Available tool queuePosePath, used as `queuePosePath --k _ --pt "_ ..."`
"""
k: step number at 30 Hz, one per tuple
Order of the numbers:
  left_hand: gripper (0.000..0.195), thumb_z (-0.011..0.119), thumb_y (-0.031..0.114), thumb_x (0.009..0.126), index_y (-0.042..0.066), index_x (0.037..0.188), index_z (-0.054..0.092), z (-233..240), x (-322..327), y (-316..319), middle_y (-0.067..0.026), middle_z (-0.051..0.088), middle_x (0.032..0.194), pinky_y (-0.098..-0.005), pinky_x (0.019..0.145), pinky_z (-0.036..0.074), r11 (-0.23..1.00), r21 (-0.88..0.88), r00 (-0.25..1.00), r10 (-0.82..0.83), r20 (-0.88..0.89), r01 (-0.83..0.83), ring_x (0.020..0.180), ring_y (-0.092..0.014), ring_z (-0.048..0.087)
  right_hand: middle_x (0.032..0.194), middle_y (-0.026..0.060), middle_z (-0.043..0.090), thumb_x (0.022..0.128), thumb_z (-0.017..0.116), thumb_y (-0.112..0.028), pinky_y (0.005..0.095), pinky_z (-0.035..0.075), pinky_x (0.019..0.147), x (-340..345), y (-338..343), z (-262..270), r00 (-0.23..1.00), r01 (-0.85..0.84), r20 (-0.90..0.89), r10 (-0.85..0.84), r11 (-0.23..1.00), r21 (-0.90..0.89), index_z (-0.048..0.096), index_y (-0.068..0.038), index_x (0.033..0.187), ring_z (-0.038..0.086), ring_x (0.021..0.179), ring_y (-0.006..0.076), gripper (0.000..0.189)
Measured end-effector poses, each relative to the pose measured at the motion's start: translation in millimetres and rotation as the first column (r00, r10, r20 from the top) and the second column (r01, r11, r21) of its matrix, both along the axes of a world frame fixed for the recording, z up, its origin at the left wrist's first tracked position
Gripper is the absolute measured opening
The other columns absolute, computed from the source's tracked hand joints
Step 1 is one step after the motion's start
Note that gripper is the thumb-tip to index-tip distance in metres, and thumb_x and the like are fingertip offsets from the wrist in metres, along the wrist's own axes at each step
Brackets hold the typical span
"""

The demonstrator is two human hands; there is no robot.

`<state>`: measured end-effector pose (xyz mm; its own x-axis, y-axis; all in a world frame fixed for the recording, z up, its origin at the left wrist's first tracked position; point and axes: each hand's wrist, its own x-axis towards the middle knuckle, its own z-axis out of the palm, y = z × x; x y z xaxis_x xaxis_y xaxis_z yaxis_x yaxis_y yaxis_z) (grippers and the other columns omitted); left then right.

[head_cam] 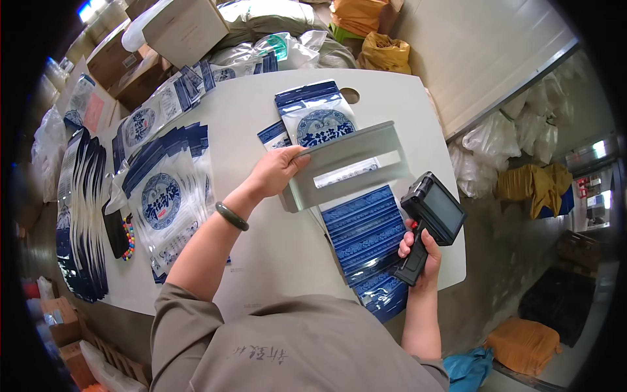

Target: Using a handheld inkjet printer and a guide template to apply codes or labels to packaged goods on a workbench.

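My left hand [279, 170] grips the left edge of a grey slotted plate [350, 161], tilted above blue-and-white printed plastic bags. My right hand [422, 252] is closed around the black handle of a handheld inkjet printer [433, 208], a pistol-grip device with a screen and a red button. Below the plate, a row of overlapping bags [365, 235] shows mostly blue printed bands and reaches the table's near edge. Another stack of the bags [318, 115] lies beyond the plate, partly covered by it. Part of a white bag is visible through the plate's slot.
Fanned bags [164, 201] and an upright-edged row [83, 210] cover the left of the white table [264, 245]. A dark object with a beaded strap [128, 238] lies between them. The table has an oval hole at the far side. Cardboard boxes [183, 29] and filled sacks [387, 53] stand behind.
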<state>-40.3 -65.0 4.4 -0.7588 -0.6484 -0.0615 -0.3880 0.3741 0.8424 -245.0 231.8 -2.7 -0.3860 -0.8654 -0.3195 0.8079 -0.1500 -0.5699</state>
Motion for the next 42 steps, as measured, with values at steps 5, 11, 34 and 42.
queuePosePath --k 5,11,34,42 --pt "0.025 0.053 0.024 0.095 0.003 0.104 0.063 -13 1 -10 -0.0098 0.062 0.119 -0.0319 0.087 0.047 0.985 -0.162 0.994 0.051 -0.098 -0.067 0.102 -0.026 0.060 0.081 0.0086 0.056 0.094 0.054 -0.027 0.0280 0.048 0.064 0 -1 -1 1.000 -0.015 -0.007 0.015 1.000 -0.016 0.044 0.005 0.125 0.055 0.070 0.0178 0.045" --pt "0.020 0.051 0.016 0.096 -0.001 0.085 0.056 -10 3 -11 -0.0070 0.059 0.127 -0.0297 0.080 0.047 0.982 -0.183 0.997 0.040 -0.065 -0.052 0.096 -0.021 0.059 0.081 0.0086 0.056 0.095 0.054 -0.027 0.0287 0.048 0.064 -2 0 -1 1.000 -0.011 0.004 0.011 1.000 -0.022 0.045 0.005 0.125 0.054 0.069 0.0177 0.045" --pt "0.030 0.048 0.024 0.100 -0.001 0.110 0.061 -13 25 82 -0.0010 0.059 0.106 -0.0209 0.079 0.042 0.825 0.522 0.835 0.435 -0.338 -0.218 0.086 -0.007 0.052 0.109 0.0142 0.063 0.084 0.055 -0.016 0.0321 0.046 0.091 -65 -106 18 0.918 -0.033 -0.383 0.104 0.982 0.187 0.058 0.002 0.109 0.059 0.107 0.0239 0.032" --pt "0.032 0.045 0.023 0.101 -0.003 0.111 0.059 -8 -2 105 -0.0013 0.057 0.111 -0.0228 0.083 0.043 0.719 0.689 0.818 0.451 -0.358 -0.094 0.092 -0.009 0.053 0.100 0.0150 0.064 0.082 0.054 -0.014 0.0324 0.052 0.084 -55 -148 5 0.921 -0.187 -0.296 0.253 0.954 0.233 0.059 0.005 0.106 0.064 0.093 0.0229 0.031"
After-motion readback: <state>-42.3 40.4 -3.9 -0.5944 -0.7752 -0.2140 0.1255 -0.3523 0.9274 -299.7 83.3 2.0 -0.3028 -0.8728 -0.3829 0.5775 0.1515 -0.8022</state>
